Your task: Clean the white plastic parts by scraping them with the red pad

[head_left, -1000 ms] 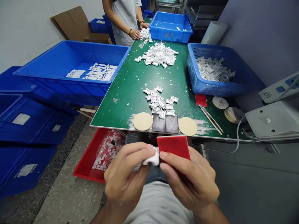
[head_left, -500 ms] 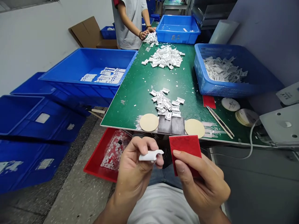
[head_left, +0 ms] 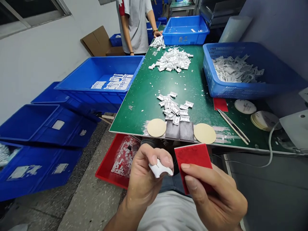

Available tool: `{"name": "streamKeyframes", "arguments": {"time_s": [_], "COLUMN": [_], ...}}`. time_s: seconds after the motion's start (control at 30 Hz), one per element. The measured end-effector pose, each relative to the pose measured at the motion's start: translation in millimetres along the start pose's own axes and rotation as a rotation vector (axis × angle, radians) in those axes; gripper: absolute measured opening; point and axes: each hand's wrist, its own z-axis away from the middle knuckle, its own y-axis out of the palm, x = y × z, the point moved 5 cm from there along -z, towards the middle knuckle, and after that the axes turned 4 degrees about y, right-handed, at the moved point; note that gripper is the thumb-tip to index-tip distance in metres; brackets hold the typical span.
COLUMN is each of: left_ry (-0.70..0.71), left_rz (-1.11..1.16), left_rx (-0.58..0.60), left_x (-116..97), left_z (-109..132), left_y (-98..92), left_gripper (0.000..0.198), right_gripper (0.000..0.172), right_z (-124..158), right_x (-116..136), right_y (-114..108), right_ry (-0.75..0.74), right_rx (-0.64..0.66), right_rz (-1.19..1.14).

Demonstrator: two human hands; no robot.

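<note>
My left hand (head_left: 146, 176) pinches a small white plastic part (head_left: 160, 169) with a curved notch in its edge. The notch faces down and toward me. Between thumb and fingers, my right hand (head_left: 214, 192) grips a flat red sanding pad (head_left: 194, 157), held upright just right of the white part. Part and pad are apart. Beyond my hands, two round tan discs (head_left: 156, 127) and dark square pads (head_left: 172, 129) lie along the near edge of the green table (head_left: 141, 96). A loose group of white parts (head_left: 175, 109) sits behind them.
At the right stands a blue basket (head_left: 216, 88) of white parts, near tweezers (head_left: 233, 126). A larger pile (head_left: 174, 59) lies farther back. Blue bins (head_left: 96, 64) stand left, a red tray (head_left: 108, 175) below. A co-worker (head_left: 137, 29) stands at the far left table side.
My left hand has turned the white part so its notch now points downward. The view has shifted slightly left. One of the co-worker's hands has dropped from the table to their side.
</note>
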Motion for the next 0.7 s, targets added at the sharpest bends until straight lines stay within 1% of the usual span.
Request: {"name": "streamKeyframes", "arguments": {"time_s": [0.07, 0.1, 0.13, 0.17, 0.2, 0.27, 0.3, 0.33, 0.37, 0.4, 0.43, 0.47, 0.5, 0.53, 0.57, 0.6, 0.63, 0.7], "left_ry": [0.011, 0.012, -0.003, -0.044, -0.111, -0.278, -0.327, -0.333, -0.270, -0.164, -0.078, 0.042, 0.159, 0.252, 0.281, 0.282, 0.254, 0.161], "left_rz": [-0.068, -0.103, -0.129, -0.146, -0.158, -0.187, -0.225, -0.274, -0.327, -0.385, -0.507, -0.672, -0.893, -1.109, -1.220, -1.299, -1.354, -1.426], "left_rx": [0.037, 0.079, 0.151, 0.263, 0.405, 0.694, 0.775, 0.796, 0.750, 0.699, 0.690, 0.662, 0.632, 0.569, 0.541, 0.540, 0.560, 0.615], "left_x": [-3, -6, -9, -11, -12, -9, -7, -4, -1, 1, 7, 13, 20, 27, 35, 44, 53, 70], "left_z": [1, 0, -3, -8, -15, -38, -57, -81, -110, -140, -166, -190, -209, -223, -232, -235, -234, -227], "left_y": [-2.5, -4.4, -5.3, -3.7, 0.8, 19.1, 31.8, 47.1, 64.0, 82.5, 101.1, 116.7, 127.7, 132.2, 131.6, 126.0, 116.3, 90.2], "left_gripper": [0.038, 0.039, 0.041, 0.044, 0.048, 0.053, 0.052, 0.047, 0.043, 0.041, 0.036, 0.036, 0.042, 0.042, 0.040, 0.035, 0.028, 0.014], "right_gripper": [0.031, 0.031, 0.030, 0.029, 0.028, 0.024, 0.022, 0.020, 0.018, 0.018, 0.018, 0.018, 0.018, 0.018, 0.017, 0.017, 0.016, 0.014], "right_z": [0, 0, 2, 4, 6, 12, 15, 18, 21, 23, 25, 26, 28, 29, 31, 32, 34, 37], "right_x": [0, -1, -2, -4, -6, -11, -13, -14, -14, -14, -14, -13, -12, -12, -13, -14, -16, -21], "right_y": [-4, -6, -10, -14, -18, -25, -28, -31, -33, -35, -38, -40, -43, -46, -49, -52, -56, -61], "right_ry": [-0.013, -0.018, -0.014, -0.004, 0.014, 0.059, 0.082, 0.096, 0.106, 0.111, 0.111, 0.107, 0.101, 0.098, 0.095, 0.093, 0.093, 0.109], "right_rx": [-0.017, -0.031, -0.049, -0.070, -0.090, -0.127, -0.136, -0.144, -0.152, -0.160, -0.172, -0.182, -0.187, -0.192, -0.197, -0.199, -0.200, -0.209], "right_rz": [-0.004, 0.001, 0.012, 0.029, 0.050, 0.090, 0.105, 0.115, 0.122, 0.127, 0.129, 0.132, 0.137, 0.146, 0.161, 0.177, 0.189, 0.201]}}
